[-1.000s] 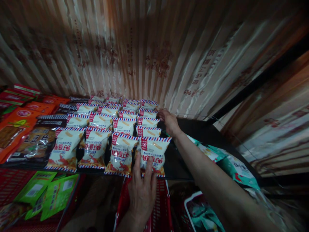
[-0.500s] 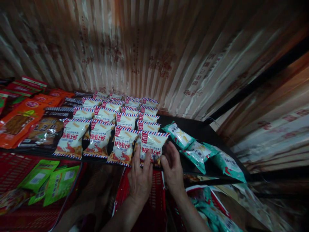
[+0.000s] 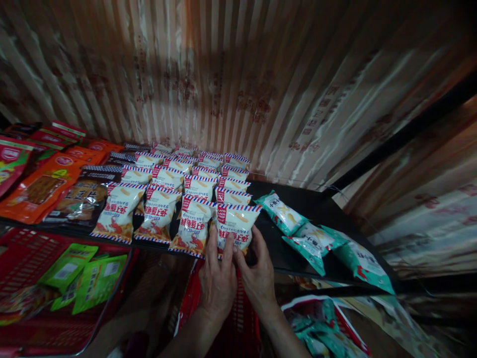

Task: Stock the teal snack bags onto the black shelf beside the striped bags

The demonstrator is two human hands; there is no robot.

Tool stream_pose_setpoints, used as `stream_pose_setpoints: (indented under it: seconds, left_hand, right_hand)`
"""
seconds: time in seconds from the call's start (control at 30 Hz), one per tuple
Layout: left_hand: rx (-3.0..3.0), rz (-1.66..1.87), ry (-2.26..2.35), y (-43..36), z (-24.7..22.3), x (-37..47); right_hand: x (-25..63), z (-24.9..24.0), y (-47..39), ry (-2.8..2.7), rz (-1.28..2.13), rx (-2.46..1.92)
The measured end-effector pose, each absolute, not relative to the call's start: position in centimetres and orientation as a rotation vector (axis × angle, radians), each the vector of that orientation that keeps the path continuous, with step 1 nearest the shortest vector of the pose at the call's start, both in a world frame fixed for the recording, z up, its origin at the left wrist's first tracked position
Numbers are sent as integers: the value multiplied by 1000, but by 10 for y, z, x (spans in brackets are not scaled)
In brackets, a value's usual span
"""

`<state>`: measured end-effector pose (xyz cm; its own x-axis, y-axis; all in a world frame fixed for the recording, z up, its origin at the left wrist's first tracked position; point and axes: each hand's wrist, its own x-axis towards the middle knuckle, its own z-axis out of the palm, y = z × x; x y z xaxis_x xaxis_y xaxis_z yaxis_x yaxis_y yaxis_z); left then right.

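Observation:
At the front right of the rows of white snack bags [image 3: 194,226], one snack bag [image 3: 237,222] with red print and striped edges stands upright on the black shelf [image 3: 261,263]. My left hand [image 3: 218,276] has its fingers laid against the lower left front of that bag. At its lower right edge, my right hand [image 3: 257,273] curls its fingers around the side, thumb on the front. Between them the two hands hold the bag. Its back is hidden.
Teal snack bags [image 3: 285,215] lie on the shelf to the right. Orange packets [image 3: 44,186] and brown packets [image 3: 80,196] lie on the left. Below are a red basket [image 3: 22,248] with green packets, and another basket [image 3: 346,318] of teal bags. A plastic curtain hangs behind.
My right hand has moved left and closed onto the right edge of the front bag. My left hand stays on its front. The view has shifted slightly.

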<state>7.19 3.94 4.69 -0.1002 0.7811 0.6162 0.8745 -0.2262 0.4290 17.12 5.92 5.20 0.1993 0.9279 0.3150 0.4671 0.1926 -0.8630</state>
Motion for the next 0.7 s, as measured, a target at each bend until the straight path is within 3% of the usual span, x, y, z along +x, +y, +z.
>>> stream_pose_setpoints:
  seconds: [0.7]
  left_hand:
    - [-1996,-1266,-1711,32,52,58]
  right_hand:
    - [165,51,66,-1466,406,-1504]
